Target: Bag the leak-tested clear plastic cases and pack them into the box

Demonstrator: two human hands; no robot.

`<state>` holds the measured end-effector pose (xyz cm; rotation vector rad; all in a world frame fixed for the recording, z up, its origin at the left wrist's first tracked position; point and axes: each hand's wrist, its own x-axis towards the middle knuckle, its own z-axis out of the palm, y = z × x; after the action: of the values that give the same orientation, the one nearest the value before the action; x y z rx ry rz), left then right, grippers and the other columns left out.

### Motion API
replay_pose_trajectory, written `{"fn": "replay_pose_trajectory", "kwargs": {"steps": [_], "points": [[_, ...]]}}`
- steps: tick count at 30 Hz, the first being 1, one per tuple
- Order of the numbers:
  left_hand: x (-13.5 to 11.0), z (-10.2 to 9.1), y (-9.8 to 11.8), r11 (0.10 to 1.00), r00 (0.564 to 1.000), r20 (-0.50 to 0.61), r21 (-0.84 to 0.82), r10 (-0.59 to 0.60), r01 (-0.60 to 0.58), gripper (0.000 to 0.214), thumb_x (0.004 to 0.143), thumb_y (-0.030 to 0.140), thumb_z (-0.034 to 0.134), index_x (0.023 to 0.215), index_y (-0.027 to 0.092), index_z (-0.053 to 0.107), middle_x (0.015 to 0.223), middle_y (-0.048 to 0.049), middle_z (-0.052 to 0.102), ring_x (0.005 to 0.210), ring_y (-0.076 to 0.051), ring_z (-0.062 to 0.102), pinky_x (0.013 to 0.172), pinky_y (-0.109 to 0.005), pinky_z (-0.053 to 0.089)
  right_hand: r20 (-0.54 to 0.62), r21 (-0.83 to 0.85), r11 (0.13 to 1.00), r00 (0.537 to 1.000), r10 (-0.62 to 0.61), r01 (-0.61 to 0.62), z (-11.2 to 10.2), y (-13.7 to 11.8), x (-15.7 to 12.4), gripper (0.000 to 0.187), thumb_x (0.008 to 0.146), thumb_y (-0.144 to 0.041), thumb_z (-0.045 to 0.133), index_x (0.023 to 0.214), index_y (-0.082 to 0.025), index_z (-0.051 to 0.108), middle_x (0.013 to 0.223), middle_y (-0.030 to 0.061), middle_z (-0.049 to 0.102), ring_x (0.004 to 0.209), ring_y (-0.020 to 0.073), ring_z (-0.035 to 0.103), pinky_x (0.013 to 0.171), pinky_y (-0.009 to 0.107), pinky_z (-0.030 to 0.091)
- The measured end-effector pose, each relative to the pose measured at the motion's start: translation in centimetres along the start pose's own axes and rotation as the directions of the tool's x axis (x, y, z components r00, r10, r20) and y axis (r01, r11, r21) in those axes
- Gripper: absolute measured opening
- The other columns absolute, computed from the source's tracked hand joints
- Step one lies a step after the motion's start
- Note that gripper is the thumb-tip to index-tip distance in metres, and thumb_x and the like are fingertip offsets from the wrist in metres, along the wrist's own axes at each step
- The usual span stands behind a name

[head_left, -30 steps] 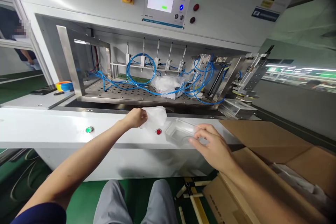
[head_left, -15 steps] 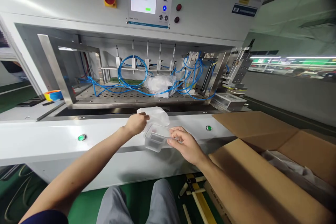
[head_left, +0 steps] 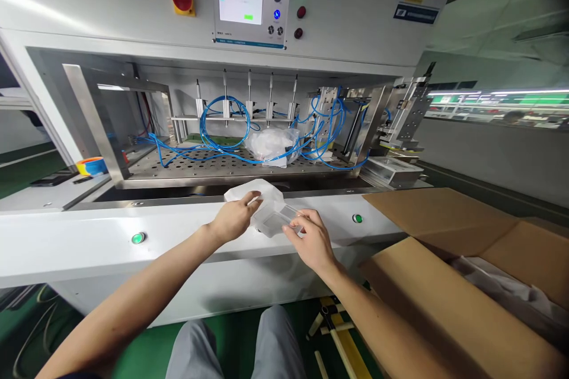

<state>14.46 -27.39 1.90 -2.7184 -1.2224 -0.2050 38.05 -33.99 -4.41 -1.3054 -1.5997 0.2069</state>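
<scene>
My left hand (head_left: pixel 234 219) pinches a white translucent plastic bag (head_left: pixel 255 190) over the white front ledge (head_left: pixel 89 237) of an air leak tester. My right hand (head_left: pixel 309 237) grips a clear plastic tray (head_left: pixel 274 220) by its right end, tilted toward me. The tray's far end touches the bag's mouth between my two hands. Both hands are closed on what they hold.
The tester's bay holds a perforated metal plate (head_left: pixel 213 161), blue hoses (head_left: pixel 222 124) and a bagged white bundle (head_left: pixel 273 143). Green buttons (head_left: pixel 137 238) (head_left: pixel 356 218) sit on the ledge. An open cardboard box (head_left: pixel 444 272) stands at my right. A tape roll (head_left: pixel 91 164) lies at the left.
My right hand lifted the clear tray off the ledge and brought it left to the bag. My left hand stayed on the bag. My view shifted right and slightly down.
</scene>
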Motion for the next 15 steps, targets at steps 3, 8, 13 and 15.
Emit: {"fn": "replay_pose_trajectory", "kwargs": {"steps": [3, 8, 13, 15], "points": [[0.1, -0.1, 0.5, 0.992, 0.998, 0.019, -0.108, 0.064, -0.061, 0.074, 0.079, 0.004, 0.046, 0.151, 0.022, 0.041, 0.166, -0.0062, 0.03, 0.117, -0.025, 0.067, 0.096, -0.036, 0.06, 0.002, -0.091, 0.994, 0.998, -0.059, 0.059, 0.2, -0.3, -0.1, 0.012, 0.085, -0.033, 0.067, 0.08, -0.022, 0.066, 0.11, 0.0117, 0.055, 0.096, 0.0243, 0.062, 0.07, 0.034, 0.056], [0.1, -0.4, 0.8, 0.947, 0.995, 0.04, -0.313, 0.092, -0.075, 0.081, 0.072, 0.004, 0.054, 0.151, 0.018, 0.042, 0.166, -0.0072, 0.031, 0.133, -0.024, 0.057, 0.111, -0.033, 0.053, 0.0, -0.188, 0.976, 0.994, -0.113, 0.111, -0.1, -1.2, -0.4, 0.009, 0.086, -0.029, 0.066, 0.079, -0.023, 0.066, 0.109, 0.0107, 0.055, 0.101, 0.0252, 0.06, 0.072, 0.034, 0.056], [-0.1, -0.7, 1.5, 0.932, 0.999, -0.004, -0.358, 0.051, -0.049, 0.073, 0.075, 0.005, 0.052, 0.147, 0.013, 0.048, 0.162, -0.0096, 0.037, 0.14, -0.024, 0.051, 0.116, -0.034, 0.048, -0.036, -0.089, 0.995, 0.998, -0.053, 0.05, -0.2, -0.7, 0.1, 0.013, 0.083, -0.032, 0.068, 0.077, -0.021, 0.068, 0.107, 0.0099, 0.058, 0.091, 0.022, 0.061, 0.069, 0.031, 0.054], [-0.3, -0.9, 1.9, 0.951, 1.0, 0.011, -0.31, -0.015, 0.018, 0.069, 0.078, 0.005, 0.048, 0.147, 0.012, 0.049, 0.162, -0.0086, 0.038, 0.139, -0.026, 0.053, 0.116, -0.039, 0.049, -0.054, -0.014, 0.999, 0.998, 0.038, -0.039, -0.1, -0.2, 0.5, 0.016, 0.081, -0.036, 0.07, 0.077, -0.02, 0.069, 0.102, 0.0084, 0.061, 0.086, 0.0208, 0.062, 0.071, 0.032, 0.055]]}}
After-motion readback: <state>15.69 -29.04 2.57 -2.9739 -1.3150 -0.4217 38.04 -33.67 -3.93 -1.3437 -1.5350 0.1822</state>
